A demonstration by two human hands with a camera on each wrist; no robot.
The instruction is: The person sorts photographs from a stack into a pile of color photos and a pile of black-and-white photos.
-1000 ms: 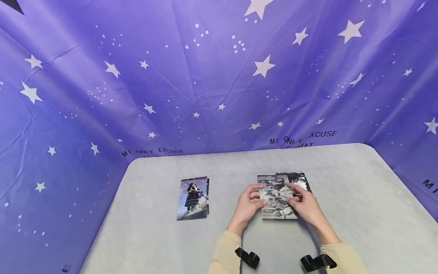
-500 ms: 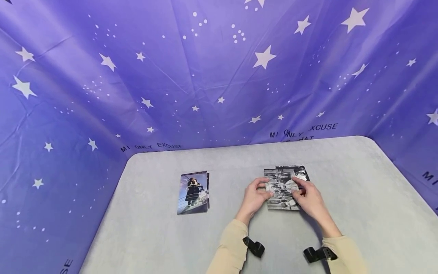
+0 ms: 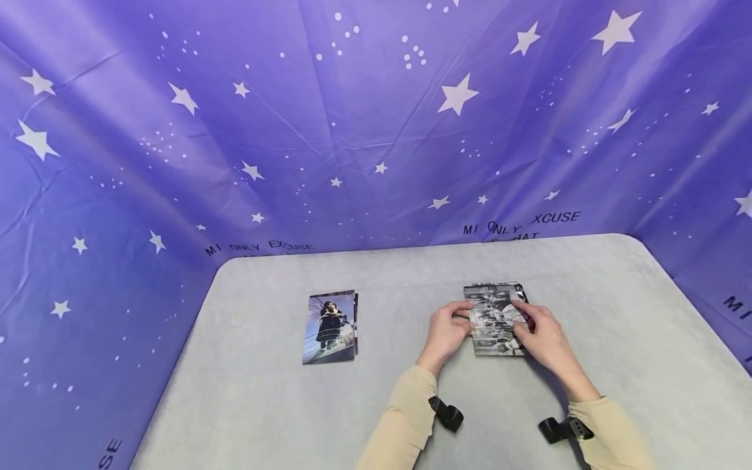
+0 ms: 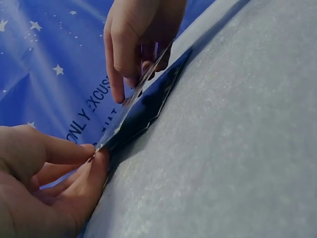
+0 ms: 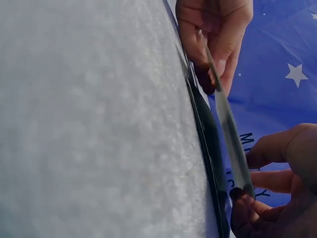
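In the head view, a black-and-white photo card (image 3: pixel 496 326) is held between my two hands at the right of the table. My left hand (image 3: pixel 449 331) pinches its left edge between thumb and fingers, and my right hand (image 3: pixel 545 339) grips the right edge. Just beneath lies a stack of photo cards (image 3: pixel 523 288), mostly covered. Seen edge-on in the right wrist view, the held card (image 5: pixel 230 134) is tilted slightly and stands apart from the stack (image 5: pixel 207 141). The left wrist view shows my left thumb and fingers (image 4: pixel 91 156) closed on one card edge.
Left of my hands rests another stack of photos (image 3: pixel 330 329), topped by a colour picture of two people at a ship's railing. All of it is on a grey table (image 3: pixel 247 405). A purple curtain (image 3: pixel 364 130) with white stars hangs behind the table.
Both hands have carried the black-and-white card to the right, over the right stack, which it now nearly covers. The view has tilted slightly down. The left stack stays put.
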